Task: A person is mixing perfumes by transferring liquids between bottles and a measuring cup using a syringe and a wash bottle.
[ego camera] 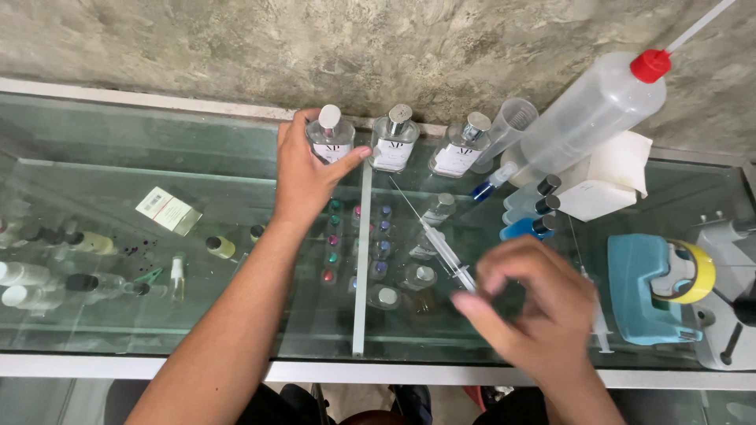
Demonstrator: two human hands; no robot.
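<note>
Diagonally, syringe (437, 240) needle up-left, right hand (535, 303).

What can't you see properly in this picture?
Head view only:
- Right hand: motion-blurred; its grip on the syringe is unclear.
- Clear bottle: the left hand covers its side.
- Grey machine: cut off by the right edge.
- Small vials under the glass top: too small, with reflections.

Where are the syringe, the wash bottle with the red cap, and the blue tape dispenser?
syringe (441, 245), head view, on its clear barrel.
wash bottle (598, 114), head view, on its translucent body.
tape dispenser (642, 287), head view, on its blue housing.
</note>
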